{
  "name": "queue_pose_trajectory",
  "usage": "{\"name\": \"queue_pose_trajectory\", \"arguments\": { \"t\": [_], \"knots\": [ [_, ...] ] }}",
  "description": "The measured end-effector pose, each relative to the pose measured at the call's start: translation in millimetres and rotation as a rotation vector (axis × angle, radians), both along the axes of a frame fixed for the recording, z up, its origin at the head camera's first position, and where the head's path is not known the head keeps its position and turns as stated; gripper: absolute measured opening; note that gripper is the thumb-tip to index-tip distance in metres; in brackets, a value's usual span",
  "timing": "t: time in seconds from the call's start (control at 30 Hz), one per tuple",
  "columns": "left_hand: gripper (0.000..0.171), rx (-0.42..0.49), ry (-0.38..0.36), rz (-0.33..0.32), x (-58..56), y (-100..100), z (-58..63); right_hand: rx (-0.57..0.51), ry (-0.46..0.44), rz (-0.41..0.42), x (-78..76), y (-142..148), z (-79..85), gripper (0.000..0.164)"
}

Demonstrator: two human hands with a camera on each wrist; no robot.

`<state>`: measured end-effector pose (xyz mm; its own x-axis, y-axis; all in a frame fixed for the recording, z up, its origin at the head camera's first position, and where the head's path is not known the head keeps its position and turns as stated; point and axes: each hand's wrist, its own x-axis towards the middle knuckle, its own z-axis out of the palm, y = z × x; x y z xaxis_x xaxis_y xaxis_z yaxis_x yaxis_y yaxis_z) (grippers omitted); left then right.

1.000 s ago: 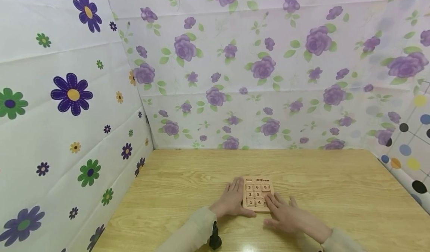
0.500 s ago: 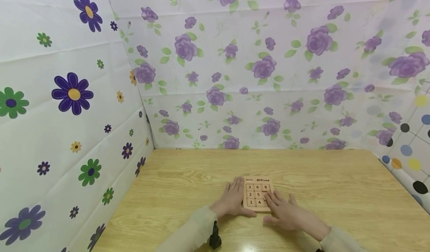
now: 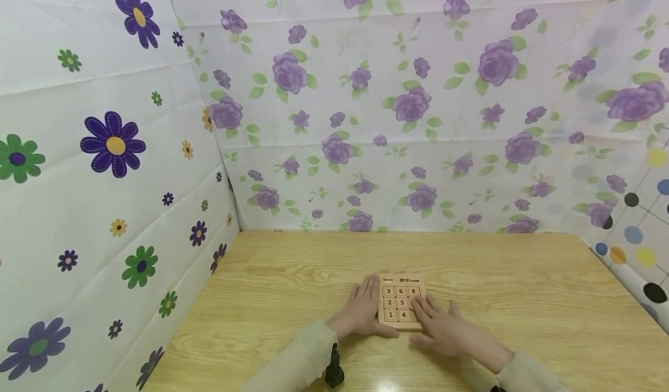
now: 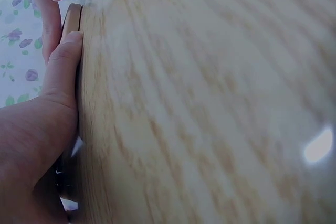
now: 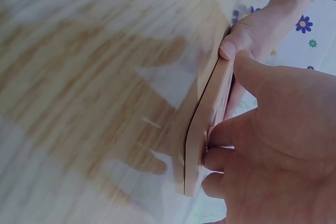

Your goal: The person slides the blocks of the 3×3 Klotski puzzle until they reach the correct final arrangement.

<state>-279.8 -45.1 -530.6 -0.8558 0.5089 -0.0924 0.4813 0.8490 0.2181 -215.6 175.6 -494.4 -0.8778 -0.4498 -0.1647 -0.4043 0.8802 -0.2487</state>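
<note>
A wooden number slide puzzle (image 3: 395, 302) lies flat on the table, numbered tiles facing up. Readable are 3, 6, 8, then 2, 5, then 1, 4; fingers cover the lower part of the right column. My left hand (image 3: 360, 308) rests along the puzzle's left side with straight fingers, its thumb (image 4: 64, 64) against the front edge. From the right, my right hand (image 3: 444, 329) reaches over the board, fingertips on the right column below the 8. In the right wrist view its fingers (image 5: 220, 158) touch the face above the board's pale side (image 5: 198, 140).
The light wood-grain table (image 3: 292, 264) extends around the puzzle. Behind it hangs a cloth with purple roses (image 3: 410, 104), and a daisy-patterned cloth (image 3: 115, 145) hangs at the left. A dark strap end (image 3: 334, 369) shows at the left cuff.
My right fingertips have shifted slightly up the right column, away from me, and the gap seen below the 8 has narrowed. My left hand and the board stay in place.
</note>
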Motion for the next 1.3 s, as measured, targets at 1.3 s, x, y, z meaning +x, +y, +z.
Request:
{"name": "queue_pose_trajectory", "arguments": {
  "t": [1.3],
  "knots": [
    [0.132,-0.016,0.015,0.003,-0.8,0,-1.5,-0.011,0.037,0.093,17.1,-13,5.2,0.081]
  ]
}}
